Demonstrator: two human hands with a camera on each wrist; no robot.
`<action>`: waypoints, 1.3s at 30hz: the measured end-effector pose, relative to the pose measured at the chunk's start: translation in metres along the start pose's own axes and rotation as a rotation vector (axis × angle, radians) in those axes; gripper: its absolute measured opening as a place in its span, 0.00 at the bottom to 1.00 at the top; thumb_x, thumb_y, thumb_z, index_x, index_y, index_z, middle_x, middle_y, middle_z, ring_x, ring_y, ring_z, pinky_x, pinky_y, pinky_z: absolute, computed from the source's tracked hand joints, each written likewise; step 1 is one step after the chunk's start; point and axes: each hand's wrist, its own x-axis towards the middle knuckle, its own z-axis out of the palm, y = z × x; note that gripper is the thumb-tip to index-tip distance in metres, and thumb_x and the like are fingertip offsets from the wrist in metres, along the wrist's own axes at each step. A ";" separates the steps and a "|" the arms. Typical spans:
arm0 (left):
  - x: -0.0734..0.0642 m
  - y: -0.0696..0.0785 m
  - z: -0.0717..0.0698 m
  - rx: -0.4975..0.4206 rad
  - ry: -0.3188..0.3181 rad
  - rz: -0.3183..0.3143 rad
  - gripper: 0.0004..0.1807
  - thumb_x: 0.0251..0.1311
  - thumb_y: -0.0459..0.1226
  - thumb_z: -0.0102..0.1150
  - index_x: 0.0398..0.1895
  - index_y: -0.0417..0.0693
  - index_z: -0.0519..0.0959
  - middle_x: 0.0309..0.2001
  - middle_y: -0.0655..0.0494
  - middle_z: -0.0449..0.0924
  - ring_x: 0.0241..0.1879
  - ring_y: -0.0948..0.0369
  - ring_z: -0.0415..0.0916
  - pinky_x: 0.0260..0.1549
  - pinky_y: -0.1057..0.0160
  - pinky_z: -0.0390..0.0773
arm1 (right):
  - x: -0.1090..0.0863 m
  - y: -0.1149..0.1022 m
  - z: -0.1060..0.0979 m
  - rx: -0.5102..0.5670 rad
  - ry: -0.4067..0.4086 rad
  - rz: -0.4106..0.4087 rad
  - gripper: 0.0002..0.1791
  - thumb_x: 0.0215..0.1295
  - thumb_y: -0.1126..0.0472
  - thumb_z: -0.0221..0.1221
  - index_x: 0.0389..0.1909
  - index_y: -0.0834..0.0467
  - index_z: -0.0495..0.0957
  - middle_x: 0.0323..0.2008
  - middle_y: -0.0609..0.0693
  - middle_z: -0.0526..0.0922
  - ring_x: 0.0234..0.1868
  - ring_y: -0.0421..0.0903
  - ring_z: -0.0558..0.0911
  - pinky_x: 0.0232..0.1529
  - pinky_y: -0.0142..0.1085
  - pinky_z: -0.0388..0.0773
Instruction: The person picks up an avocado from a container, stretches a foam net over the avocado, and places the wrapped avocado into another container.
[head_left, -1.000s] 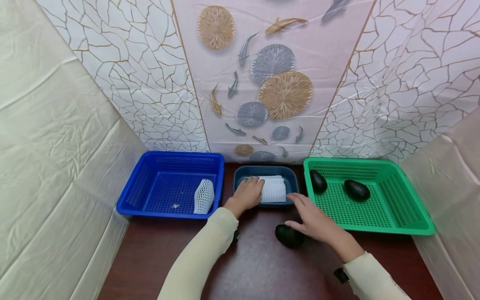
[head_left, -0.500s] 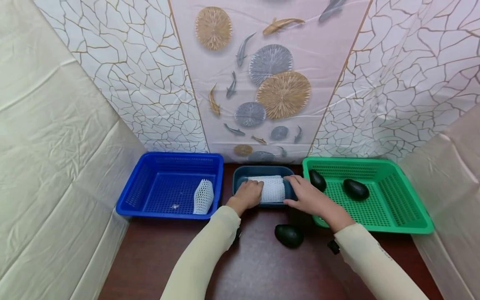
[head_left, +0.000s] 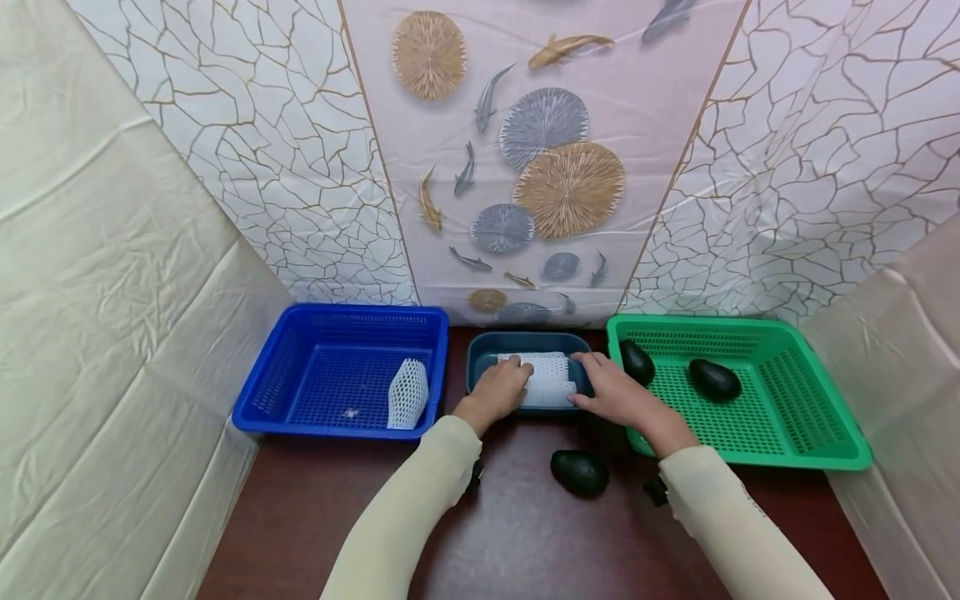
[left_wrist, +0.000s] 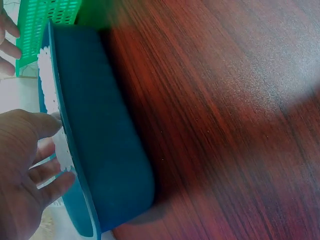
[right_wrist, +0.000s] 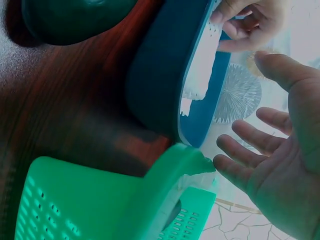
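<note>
White foam fruit nets point(head_left: 552, 393) lie flat in a small dark teal tray point(head_left: 529, 342) at the centre of the head view. My left hand point(head_left: 500, 388) pinches the top net at its left part between thumb and fingers; the pinch shows in the right wrist view at the net point(right_wrist: 200, 70). One layer sits askew over another, and a lower edge sticks out to the right. Over the tray's right end is my right hand point(head_left: 611, 388), fingers spread and holding nothing. A dark green avocado point(head_left: 580, 473) rests on the table in front of the tray.
A blue basket point(head_left: 258, 392) on the left holds one opened foam net point(head_left: 408, 393). To the right stands a green basket point(head_left: 817, 392) with avocados point(head_left: 715, 380) inside. The brown table point(head_left: 517, 533) runs up to a patterned cloth backdrop.
My right hand has come from above the avocado leftward and up to the tray's right end. The top net has shifted under my left hand, showing a layer beneath.
</note>
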 end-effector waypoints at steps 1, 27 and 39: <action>-0.001 0.000 0.000 -0.011 0.002 0.002 0.11 0.72 0.38 0.61 0.53 0.48 0.82 0.46 0.50 0.79 0.42 0.57 0.81 0.39 0.60 0.83 | 0.000 0.000 0.000 0.009 0.000 0.003 0.42 0.71 0.49 0.65 0.77 0.63 0.59 0.73 0.68 0.64 0.73 0.65 0.67 0.68 0.60 0.69; -0.034 -0.011 -0.053 -0.368 0.187 -0.047 0.10 0.75 0.36 0.56 0.54 0.47 0.81 0.51 0.51 0.85 0.49 0.56 0.84 0.48 0.57 0.84 | -0.027 -0.004 -0.018 0.116 0.357 -0.105 0.21 0.66 0.59 0.70 0.56 0.58 0.77 0.51 0.57 0.83 0.53 0.57 0.83 0.54 0.56 0.81; -0.048 0.003 -0.057 -0.471 0.246 -0.043 0.09 0.75 0.37 0.57 0.54 0.48 0.81 0.52 0.53 0.85 0.50 0.58 0.82 0.51 0.57 0.83 | -0.032 -0.012 -0.006 0.170 0.365 -0.157 0.14 0.66 0.61 0.70 0.50 0.56 0.81 0.46 0.53 0.86 0.49 0.56 0.86 0.50 0.52 0.84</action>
